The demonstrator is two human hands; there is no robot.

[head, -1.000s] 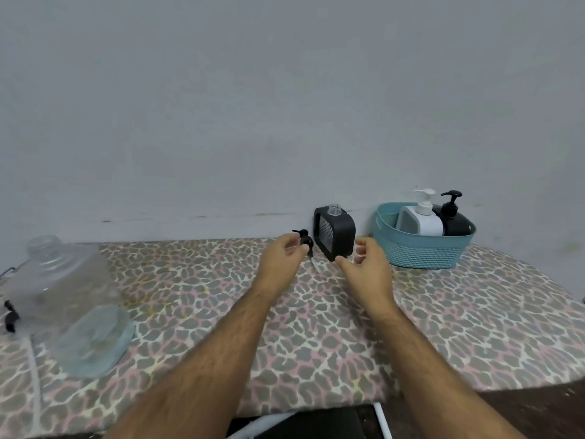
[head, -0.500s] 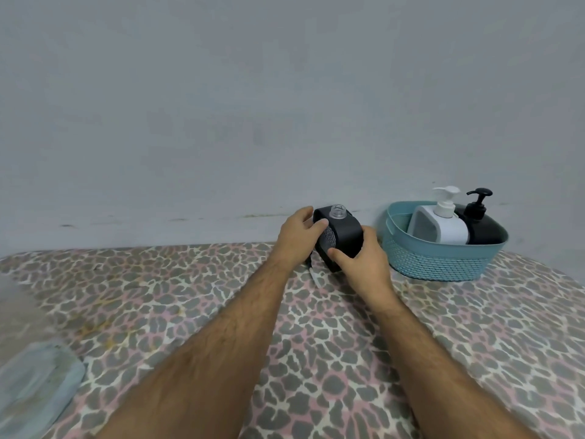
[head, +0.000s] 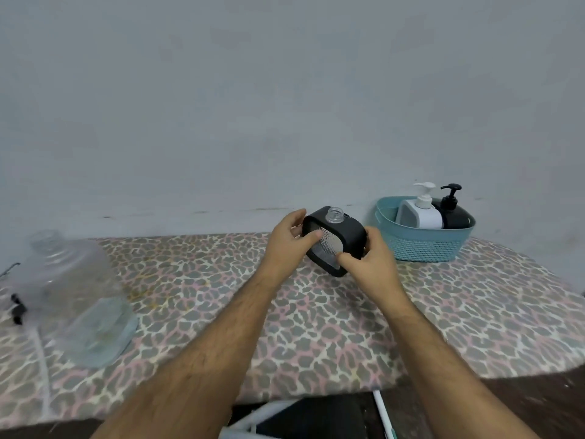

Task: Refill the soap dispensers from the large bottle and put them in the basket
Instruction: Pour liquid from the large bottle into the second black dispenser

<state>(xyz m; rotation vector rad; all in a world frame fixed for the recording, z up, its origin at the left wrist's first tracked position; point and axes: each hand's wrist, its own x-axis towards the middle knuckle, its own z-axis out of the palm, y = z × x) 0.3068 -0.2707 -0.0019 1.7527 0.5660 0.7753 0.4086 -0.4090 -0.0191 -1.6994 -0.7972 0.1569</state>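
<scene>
A black square soap dispenser [head: 347, 232] with a clear open neck and no pump is lifted and tilted above the table, near the wall. My left hand [head: 289, 240] grips its left side, thumb across the textured front. My right hand [head: 370, 259] grips its lower right corner. The large clear bottle [head: 74, 296], uncapped with a little liquid at the bottom, stands at the left. A teal basket [head: 424, 245] at the back right holds a white dispenser [head: 419, 213] and a black dispenser [head: 452, 212], both with pumps on.
The table [head: 316, 327] wears a leopard-print cover; its front edge runs across the lower frame. A small black part [head: 17, 307] lies at the far left beside the large bottle. A plain grey wall [head: 285, 106] stands right behind the table.
Both hands closed on the black dispenser, then lifted it off the table and tilted it toward me. The view swung left, bringing the large bottle back in.
</scene>
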